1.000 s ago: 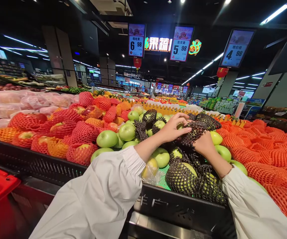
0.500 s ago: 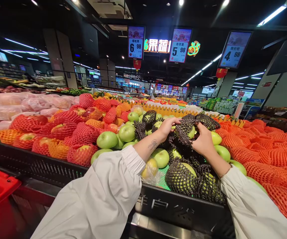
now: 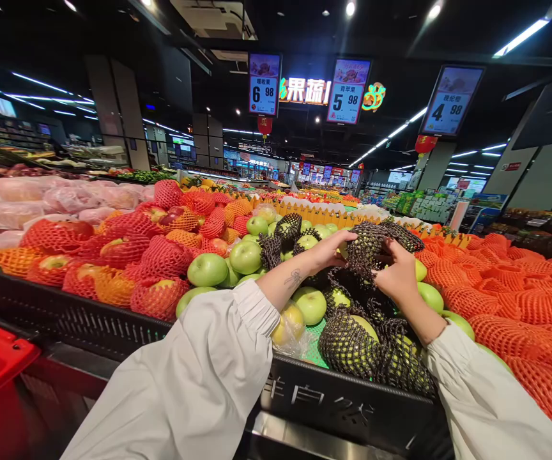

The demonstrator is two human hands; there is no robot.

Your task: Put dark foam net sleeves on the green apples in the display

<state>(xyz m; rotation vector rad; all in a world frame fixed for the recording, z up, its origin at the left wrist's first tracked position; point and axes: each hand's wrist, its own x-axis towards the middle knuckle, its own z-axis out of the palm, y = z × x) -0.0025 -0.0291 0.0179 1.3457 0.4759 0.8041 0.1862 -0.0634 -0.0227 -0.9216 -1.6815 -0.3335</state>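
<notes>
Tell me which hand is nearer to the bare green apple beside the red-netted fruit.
Left. The left hand is to the right of that bare green apple, a few apples away; the right hand is farther right, past the black-netted apple that both hands hold.

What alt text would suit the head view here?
Both hands, left and right, hold a green apple in a black net above a bin of green apples. Red-netted apples lie to the left, and price signs hang overhead.

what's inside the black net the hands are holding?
The black foam net, gripped by left hand and right hand, covers a green apple; only a sliver shows at the net's left edge. The rest is hidden.
</notes>
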